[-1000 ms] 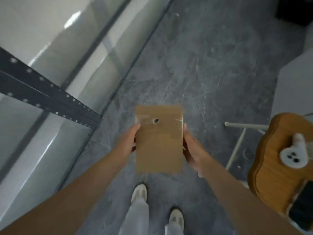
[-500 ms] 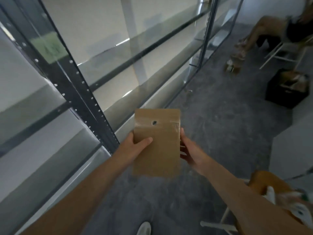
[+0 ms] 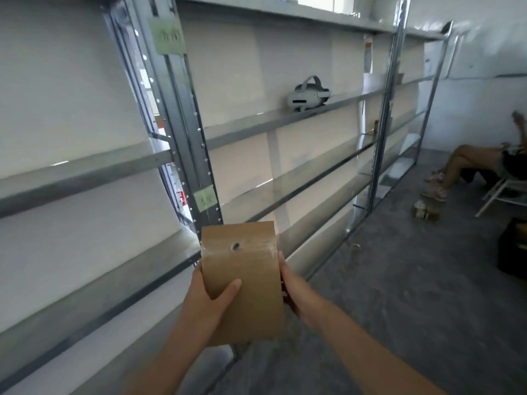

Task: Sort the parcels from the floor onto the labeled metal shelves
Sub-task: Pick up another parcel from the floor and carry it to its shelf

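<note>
A flat brown parcel [image 3: 245, 269] with clear tape and a small hole near its top is held upright in front of me. My left hand [image 3: 208, 303] grips its left edge with the thumb across the front. My right hand [image 3: 293, 289] holds its right edge, fingers behind. The metal shelves [image 3: 256, 126] run along the wall from the left into the distance. Green paper labels are stuck on the near upright, one high [image 3: 168, 37] and one low [image 3: 205, 198], just above the parcel.
A white headset [image 3: 308, 96] rests on a middle shelf. A person [image 3: 473, 163] sits on a white chair at the right. A small parcel [image 3: 425, 209] lies on the grey floor near them. A dark box [image 3: 513, 249] stands at the right edge.
My view has lifted from the floor to the shelves. The parcel stays in both hands, and my left thumb has come across its front. The wooden stool has left the view.
</note>
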Tool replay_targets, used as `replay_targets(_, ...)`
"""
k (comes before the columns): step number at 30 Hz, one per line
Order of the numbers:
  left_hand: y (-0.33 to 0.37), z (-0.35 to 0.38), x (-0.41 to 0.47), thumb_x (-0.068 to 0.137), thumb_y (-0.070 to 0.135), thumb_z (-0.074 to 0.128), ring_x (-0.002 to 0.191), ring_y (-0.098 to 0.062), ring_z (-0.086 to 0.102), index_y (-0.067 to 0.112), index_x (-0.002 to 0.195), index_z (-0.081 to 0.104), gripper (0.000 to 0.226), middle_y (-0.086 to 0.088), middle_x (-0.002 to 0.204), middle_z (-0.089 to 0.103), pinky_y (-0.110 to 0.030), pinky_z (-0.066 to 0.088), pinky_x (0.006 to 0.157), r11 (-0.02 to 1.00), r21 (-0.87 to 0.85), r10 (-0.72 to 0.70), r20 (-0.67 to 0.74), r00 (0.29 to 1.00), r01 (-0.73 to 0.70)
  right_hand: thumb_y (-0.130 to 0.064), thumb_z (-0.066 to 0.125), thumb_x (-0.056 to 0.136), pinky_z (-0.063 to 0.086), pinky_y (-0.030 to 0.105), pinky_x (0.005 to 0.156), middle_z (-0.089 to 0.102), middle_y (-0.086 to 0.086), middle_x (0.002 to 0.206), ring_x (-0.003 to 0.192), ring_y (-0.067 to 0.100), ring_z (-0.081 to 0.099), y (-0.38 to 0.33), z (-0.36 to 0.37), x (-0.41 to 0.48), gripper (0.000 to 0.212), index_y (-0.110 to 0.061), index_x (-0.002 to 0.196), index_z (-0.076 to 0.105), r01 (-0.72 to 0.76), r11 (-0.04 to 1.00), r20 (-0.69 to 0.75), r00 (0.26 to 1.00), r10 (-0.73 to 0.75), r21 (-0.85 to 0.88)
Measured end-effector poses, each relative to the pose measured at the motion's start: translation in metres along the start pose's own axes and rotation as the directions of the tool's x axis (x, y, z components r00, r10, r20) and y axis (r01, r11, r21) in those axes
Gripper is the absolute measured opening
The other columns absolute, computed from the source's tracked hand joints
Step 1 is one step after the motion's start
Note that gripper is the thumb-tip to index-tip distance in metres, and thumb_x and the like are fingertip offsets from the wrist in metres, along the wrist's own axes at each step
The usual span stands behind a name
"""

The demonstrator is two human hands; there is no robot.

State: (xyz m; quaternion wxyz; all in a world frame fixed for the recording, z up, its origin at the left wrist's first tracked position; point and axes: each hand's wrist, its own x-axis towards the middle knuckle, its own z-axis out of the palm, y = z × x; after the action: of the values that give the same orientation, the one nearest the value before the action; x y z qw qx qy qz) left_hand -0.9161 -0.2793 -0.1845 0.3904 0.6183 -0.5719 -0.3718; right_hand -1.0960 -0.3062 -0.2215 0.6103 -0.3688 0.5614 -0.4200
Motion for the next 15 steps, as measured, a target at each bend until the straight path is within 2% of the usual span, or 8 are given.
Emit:
replay_targets(2,0.002,-0.025,-0.009,0.084,0.036,0.075,0.115,-0.025,0.056,0.022,0.152,0.029,0.083,-0.002,0.131,0.053,-0.041,0.045,0.099,1.000,-0.023,-0.010,-0.062,0.998,0.008,-0.070,0.017,0.097,0.048,0.035,0.101,0.070,0.001,0.114,0.106,0.018,0.063,-0.016,0.026,-0.008,0.072,-0.025,0.127,0.065,0.024,0.997,0.058,0.998,-0.020,-0.072)
replay_targets(5,0.000,-0.070,-0.018,0.085,0.037,0.075,0.105,-0.022,0.056,0.023,0.150,0.031,0.080,-0.005,0.132,0.055,-0.040,0.048,0.092,0.996,-0.088,-0.016,-0.134,0.991,0.004,-0.068,0.011,0.098,0.048,0.032,0.095,0.068,-0.003,0.110,0.103,0.012,0.062,-0.038,0.072,-0.020,0.068,-0.033,0.123,0.063,0.075,0.987,0.136,0.989,-0.056,-0.143)
replay_targets(8,-0.004,-0.119,-0.025,0.084,0.039,0.074,0.105,-0.021,0.056,0.023,0.150,0.029,0.081,-0.005,0.135,0.054,-0.039,0.047,0.091,0.996,-0.084,0.003,-0.196,0.981,-0.020,-0.077,0.018,0.092,0.042,0.039,0.110,0.065,0.003,0.131,0.123,0.020,0.058,-0.052,0.121,-0.028,0.076,-0.031,0.133,0.061,0.081,0.986,0.178,0.983,-0.054,-0.146)
replay_targets(10,-0.006,-0.155,-0.036,0.085,0.039,0.073,0.106,-0.021,0.056,0.024,0.151,0.029,0.081,-0.004,0.135,0.053,-0.040,0.048,0.092,0.995,-0.086,0.029,-0.237,0.971,-0.050,-0.077,0.021,0.092,0.039,0.043,0.115,0.063,0.003,0.136,0.128,0.021,0.056,-0.056,0.157,-0.036,0.076,-0.029,0.136,0.060,0.077,0.991,0.224,0.973,-0.051,-0.107)
replay_targets(15,-0.025,-0.239,-0.069,0.088,0.039,0.070,0.106,-0.018,0.055,0.026,0.152,0.027,0.078,0.004,0.129,0.049,-0.035,0.047,0.088,0.991,-0.075,0.076,-0.363,0.929,-0.110,-0.073,0.024,0.095,0.041,0.043,0.113,0.067,-0.001,0.122,0.117,0.018,0.059,-0.053,0.248,-0.065,0.066,-0.030,0.125,0.064,0.131,0.991,0.328,0.938,-0.111,-0.040)
